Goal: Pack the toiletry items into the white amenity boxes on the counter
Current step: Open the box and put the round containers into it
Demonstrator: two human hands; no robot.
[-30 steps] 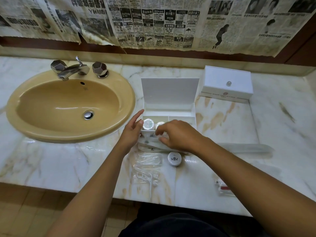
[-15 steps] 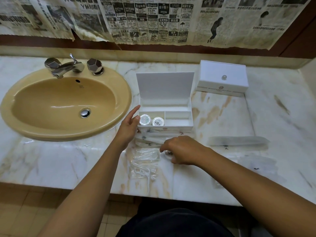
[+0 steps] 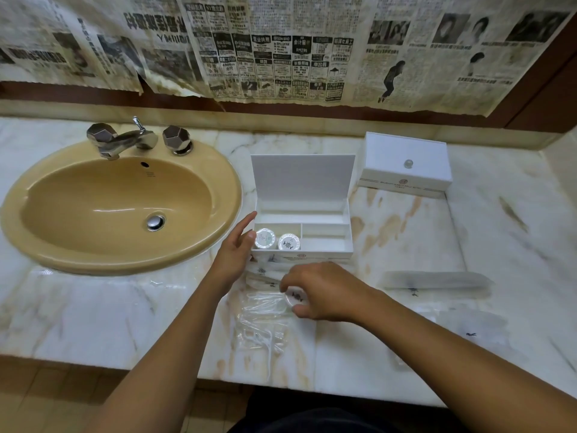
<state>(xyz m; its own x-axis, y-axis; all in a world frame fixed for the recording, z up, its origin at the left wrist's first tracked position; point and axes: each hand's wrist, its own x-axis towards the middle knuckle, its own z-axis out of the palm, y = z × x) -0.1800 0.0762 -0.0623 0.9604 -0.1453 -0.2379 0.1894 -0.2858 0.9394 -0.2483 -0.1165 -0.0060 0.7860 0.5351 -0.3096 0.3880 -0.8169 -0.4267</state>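
An open white amenity box (image 3: 324, 232) stands mid-counter, its lid upright. Two round white toiletry items (image 3: 276, 240) sit side by side in its front left compartment. My left hand (image 3: 235, 251) rests with straight fingers against the box's left wall. In front of the box, my right hand (image 3: 318, 292) grips a third round white item (image 3: 295, 296) just above the counter. Flat white sachets (image 3: 265, 271) lie between the box and my right hand. A second white amenity box (image 3: 406, 165), lid down, sits at the back right.
A yellow sink (image 3: 121, 207) with a chrome tap (image 3: 125, 140) fills the left of the counter. Clear plastic packets (image 3: 262, 320) lie by the front edge. A long wrapped item (image 3: 434, 279) and more packets (image 3: 468, 326) lie to the right. Newspaper covers the wall.
My right hand left the box front, came down to the round item on the counter and now grips it. My left hand stays at the box's left wall.
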